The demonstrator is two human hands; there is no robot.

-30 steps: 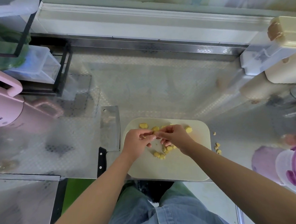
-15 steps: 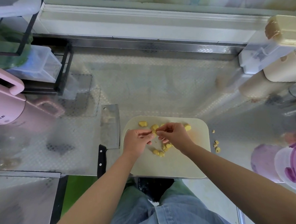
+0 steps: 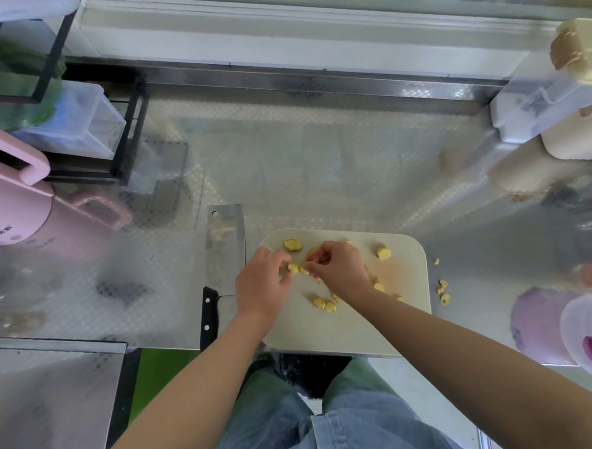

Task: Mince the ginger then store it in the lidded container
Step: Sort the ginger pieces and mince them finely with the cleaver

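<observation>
Near right, the clear purple-lidded plastic container (image 3: 581, 333) sits off the white plastic cutting board (image 3: 327, 332). On that board I see the left hand (image 3: 263, 284) and right hand (image 3: 338, 266) meet, each pinching one of the cut yellow ginger chunks (image 3: 382, 253) scattered there. A steel cleaver (image 3: 225, 241) lies just left, blade pointing away.

2 bare forearms (image 3: 199, 377), faded blue jeans (image 3: 350, 434), dark shoe (image 3: 309, 374)
</observation>
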